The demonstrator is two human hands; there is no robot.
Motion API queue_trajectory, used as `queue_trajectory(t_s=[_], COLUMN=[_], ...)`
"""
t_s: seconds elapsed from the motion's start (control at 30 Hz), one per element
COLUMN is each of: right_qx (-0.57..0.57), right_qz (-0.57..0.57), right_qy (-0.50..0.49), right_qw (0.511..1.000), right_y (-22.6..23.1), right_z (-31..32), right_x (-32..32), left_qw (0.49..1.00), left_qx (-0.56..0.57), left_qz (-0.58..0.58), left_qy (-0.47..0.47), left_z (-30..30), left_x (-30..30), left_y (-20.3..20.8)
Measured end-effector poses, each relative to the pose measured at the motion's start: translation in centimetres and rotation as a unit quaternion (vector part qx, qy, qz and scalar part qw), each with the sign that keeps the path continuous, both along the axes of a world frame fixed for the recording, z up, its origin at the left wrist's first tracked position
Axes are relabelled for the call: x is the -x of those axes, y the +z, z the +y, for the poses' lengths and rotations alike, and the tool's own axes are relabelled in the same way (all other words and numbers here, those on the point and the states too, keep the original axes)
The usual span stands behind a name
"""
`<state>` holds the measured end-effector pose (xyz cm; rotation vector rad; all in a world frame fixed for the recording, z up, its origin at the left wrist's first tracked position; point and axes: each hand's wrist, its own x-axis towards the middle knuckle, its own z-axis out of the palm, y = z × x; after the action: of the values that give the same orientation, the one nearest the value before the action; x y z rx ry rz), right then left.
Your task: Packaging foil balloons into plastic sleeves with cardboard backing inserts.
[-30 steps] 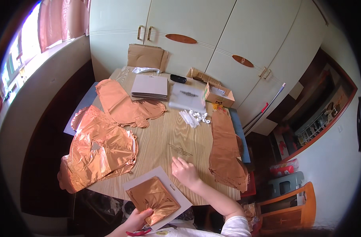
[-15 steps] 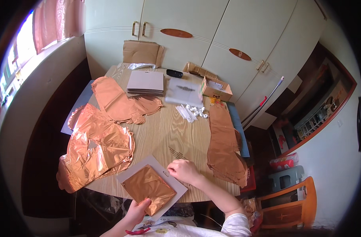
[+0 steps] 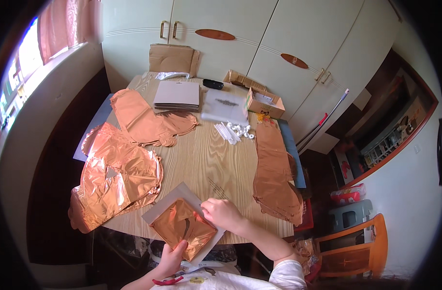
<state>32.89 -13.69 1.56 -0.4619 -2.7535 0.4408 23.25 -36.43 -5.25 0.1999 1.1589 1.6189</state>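
"Holding what, and where?"

"Holding a folded copper foil packet [image 3: 175, 217] against a grey card [image 3: 165, 202], over the near edge of the surface [image 3: 197, 164]. Laying the left hand's [image 3: 169, 258] thumb across the packet on the card's near side, keeping the other fingers out of sight, presumably supporting from beneath."

"And doing what with the right hand [image 3: 224, 215]?"

"Curling the fingers together at the card's far right edge. Not telling for certain, from here, whether pinching the card or merely touching."

"Handling how?"

"Probably feeling light, soft and slippery, creasing easily and sliding about on the likely stiffer card. Best gripping packet and card together at an edge, pressing gently, sparing the thin foil."

"Seeing what farther out?"

"Finding shiny foil sheets [image 3: 129, 176] to the card's left, a dull foil stack [image 3: 273, 162] to the card's right, thin white sticks [image 3: 225, 133] well beyond the card, and a pile of grey cards [image 3: 176, 93] farthest beyond."
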Motion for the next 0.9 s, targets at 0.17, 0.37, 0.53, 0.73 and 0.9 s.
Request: queue_trajectory(t_s=[0.17, 0.37, 0.53, 0.73, 0.9], right_qx=[-0.025, -0.140, -0.201, -0.241, -0.186], right_qz=[-0.042, -0.008, -0.017, -0.055, 0.013], right_qy=[-0.039, -0.037, -0.048, -0.021, -0.031], right_qw=[0.998, 0.989, 0.978, 0.969, 0.982], right_y=[0.7, 0.3, 1.3, 0.6, -0.5], right_z=[-1.5, -3.4, -4.2, -6.1, -5.8], right_x=[0.4, 0.8, 1.2, 1.7, 2.4], left_qw=[0.995, 0.995, 0.999, 0.998, 0.985], left_qx=[0.002, -0.012, -0.045, -0.054, -0.036], left_qz=[-0.096, -0.103, -0.003, 0.028, 0.169], left_qy=[-0.026, -0.012, 0.027, 0.030, -0.022], left_z=[0.9, 1.1, 0.5, 0.7, -1.0], left_x=[-0.6, -1.0, -2.1, -2.3, -2.3], left_y=[2.1, 1.7, 0.2, -0.8, -1.5])
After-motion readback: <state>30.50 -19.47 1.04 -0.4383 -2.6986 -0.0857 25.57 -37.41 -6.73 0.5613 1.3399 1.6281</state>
